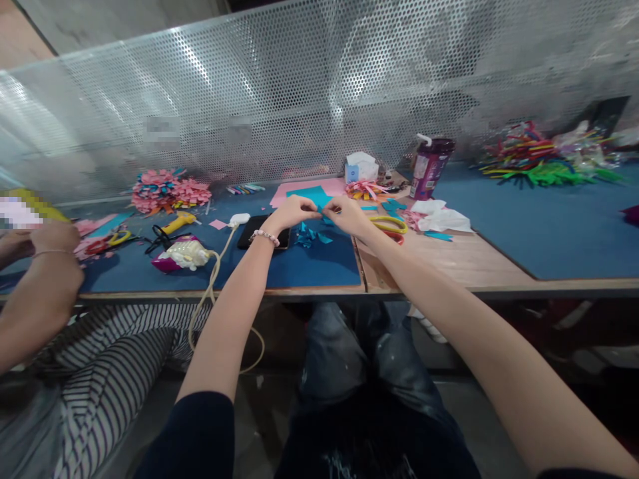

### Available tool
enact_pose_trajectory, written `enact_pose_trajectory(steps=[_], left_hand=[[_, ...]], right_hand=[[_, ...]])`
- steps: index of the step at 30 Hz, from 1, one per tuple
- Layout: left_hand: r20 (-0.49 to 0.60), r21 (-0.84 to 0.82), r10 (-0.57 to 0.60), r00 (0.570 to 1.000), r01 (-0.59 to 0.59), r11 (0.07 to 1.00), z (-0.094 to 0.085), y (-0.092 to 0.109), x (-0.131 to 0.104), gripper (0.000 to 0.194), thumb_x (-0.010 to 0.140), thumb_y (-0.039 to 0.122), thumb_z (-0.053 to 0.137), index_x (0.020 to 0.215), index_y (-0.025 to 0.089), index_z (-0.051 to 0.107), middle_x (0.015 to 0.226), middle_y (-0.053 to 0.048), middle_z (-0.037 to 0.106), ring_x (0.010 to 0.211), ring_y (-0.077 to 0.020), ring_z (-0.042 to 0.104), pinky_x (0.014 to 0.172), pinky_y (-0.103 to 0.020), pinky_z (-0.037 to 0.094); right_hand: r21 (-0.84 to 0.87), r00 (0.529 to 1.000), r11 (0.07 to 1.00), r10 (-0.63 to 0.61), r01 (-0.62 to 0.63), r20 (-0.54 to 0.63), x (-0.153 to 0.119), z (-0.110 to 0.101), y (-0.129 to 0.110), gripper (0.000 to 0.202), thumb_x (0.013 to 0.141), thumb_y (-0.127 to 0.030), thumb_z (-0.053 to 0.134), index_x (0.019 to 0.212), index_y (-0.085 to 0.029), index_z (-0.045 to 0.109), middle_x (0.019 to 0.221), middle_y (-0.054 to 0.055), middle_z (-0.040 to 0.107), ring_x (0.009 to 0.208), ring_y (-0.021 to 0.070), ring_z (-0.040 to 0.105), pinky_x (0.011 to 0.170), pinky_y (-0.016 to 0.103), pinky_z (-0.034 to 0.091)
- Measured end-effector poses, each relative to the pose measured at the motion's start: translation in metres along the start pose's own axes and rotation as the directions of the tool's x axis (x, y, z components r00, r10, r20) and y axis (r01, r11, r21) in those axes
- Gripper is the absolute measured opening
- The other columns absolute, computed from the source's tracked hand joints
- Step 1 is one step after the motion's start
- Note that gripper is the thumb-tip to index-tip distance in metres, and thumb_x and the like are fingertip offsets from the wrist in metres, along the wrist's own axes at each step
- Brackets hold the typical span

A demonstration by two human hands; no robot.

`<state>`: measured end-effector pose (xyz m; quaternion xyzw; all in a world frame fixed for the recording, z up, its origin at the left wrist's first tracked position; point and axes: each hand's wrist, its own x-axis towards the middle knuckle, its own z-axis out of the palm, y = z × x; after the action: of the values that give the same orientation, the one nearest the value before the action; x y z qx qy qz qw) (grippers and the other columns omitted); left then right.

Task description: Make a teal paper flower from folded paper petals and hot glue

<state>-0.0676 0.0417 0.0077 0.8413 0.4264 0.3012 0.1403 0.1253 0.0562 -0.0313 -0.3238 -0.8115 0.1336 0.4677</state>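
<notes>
My left hand and my right hand meet over the table, fingertips pinched. Between them they grip a small blue paper piece, partly covered by the fingers. Just below hang or lie curled blue paper scraps; I cannot tell whether they join the held piece. Behind the hands lie a blue paper sheet and a pink paper sheet. Scissors with yellow and red handles rest right of my right hand. A black phone is beside my left wrist.
A purple cup with a straw stands at the back right near crumpled tissue. Left are a yellow glue gun, a cable and pink paper flowers. A co-worker's hands work at far left. A perforated metal panel backs the table.
</notes>
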Motion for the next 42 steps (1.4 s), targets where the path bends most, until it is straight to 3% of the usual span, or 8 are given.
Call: enact_pose_trajectory(steps=[16, 20, 23, 27, 32, 35, 42], left_hand=[[0.032, 0.031, -0.001, 0.999, 0.000, 1.000, -0.001, 0.003, -0.001, 0.026, 0.074, 0.039, 0.068, 0.074, 0.013, 0.070, 0.071, -0.003, 0.066, 0.067, -0.0132, 0.054, 0.063, -0.026, 0.040], [0.049, 0.050, -0.014, 0.999, 0.011, 0.999, -0.002, -0.001, -0.001, 0.026, 0.076, 0.039, 0.066, 0.082, 0.014, 0.072, 0.080, -0.005, 0.070, 0.074, -0.0153, 0.059, 0.069, -0.027, 0.043], [0.072, 0.087, -0.050, 0.996, 0.043, 0.995, -0.005, -0.010, -0.001, 0.025, 0.077, 0.036, 0.066, 0.088, 0.015, 0.073, 0.089, -0.007, 0.072, 0.082, -0.0174, 0.063, 0.074, -0.028, 0.045], [0.094, 0.180, -0.140, 0.986, 0.121, 0.976, -0.009, -0.021, -0.004, 0.022, 0.073, 0.034, 0.070, 0.082, 0.015, 0.075, 0.084, -0.009, 0.073, 0.079, -0.0202, 0.064, 0.072, -0.030, 0.046], [0.039, 0.272, -0.223, 0.974, 0.204, 0.940, -0.013, -0.026, -0.008, 0.038, 0.072, 0.050, 0.068, 0.083, 0.014, 0.073, 0.088, -0.012, 0.072, 0.082, -0.0240, 0.063, 0.071, -0.032, 0.044], [0.060, 0.282, -0.254, 0.965, 0.228, 0.932, -0.011, -0.028, -0.008, 0.042, 0.067, 0.054, 0.071, 0.083, 0.014, 0.072, 0.089, -0.012, 0.072, 0.082, -0.0248, 0.064, 0.069, -0.032, 0.045], [0.140, 0.220, -0.252, 0.957, 0.218, 0.951, -0.007, -0.027, -0.006, 0.034, 0.066, 0.039, 0.075, 0.089, 0.015, 0.071, 0.087, -0.010, 0.073, 0.082, -0.0222, 0.066, 0.071, -0.030, 0.049]], right_hand=[[-0.041, 0.999, 0.999, 0.006, -0.004, 0.036, -0.002, -0.001, -0.007, 0.011, 0.079, -0.015, 0.058, 0.074, -0.015, 0.068, 0.078, 0.006, 0.070, 0.075, 0.0176, 0.063, 0.071, 0.029, 0.049], [-0.106, 1.000, 0.994, 0.002, 0.000, 0.024, -0.001, 0.000, -0.006, 0.013, 0.081, -0.016, 0.056, 0.078, -0.014, 0.068, 0.083, 0.007, 0.070, 0.078, 0.0178, 0.062, 0.073, 0.030, 0.048], [-0.183, 1.000, 0.983, -0.013, 0.017, 0.025, -0.001, 0.001, -0.003, 0.014, 0.083, -0.017, 0.055, 0.079, -0.014, 0.069, 0.086, 0.009, 0.070, 0.082, 0.0200, 0.060, 0.079, 0.033, 0.045], [-0.283, 0.996, 0.957, -0.039, 0.059, 0.075, -0.004, 0.001, 0.000, 0.014, 0.082, -0.017, 0.057, 0.075, -0.015, 0.069, 0.085, 0.009, 0.069, 0.088, 0.0236, 0.057, 0.085, 0.037, 0.040], [-0.378, 0.989, 0.920, -0.049, 0.099, 0.140, -0.007, 0.002, 0.000, 0.014, 0.083, -0.021, 0.057, 0.080, -0.016, 0.070, 0.089, 0.011, 0.068, 0.097, 0.0279, 0.051, 0.086, 0.039, 0.036], [-0.416, 0.986, 0.903, -0.041, 0.107, 0.164, -0.008, 0.003, -0.001, 0.015, 0.083, -0.023, 0.057, 0.081, -0.016, 0.070, 0.094, 0.011, 0.067, 0.101, 0.0294, 0.049, 0.087, 0.040, 0.034], [-0.457, 0.978, 0.883, -0.012, 0.107, 0.206, -0.009, 0.002, -0.004, 0.017, 0.084, -0.024, 0.056, 0.084, -0.015, 0.070, 0.099, 0.012, 0.065, 0.105, 0.0301, 0.047, 0.089, 0.042, 0.031]])
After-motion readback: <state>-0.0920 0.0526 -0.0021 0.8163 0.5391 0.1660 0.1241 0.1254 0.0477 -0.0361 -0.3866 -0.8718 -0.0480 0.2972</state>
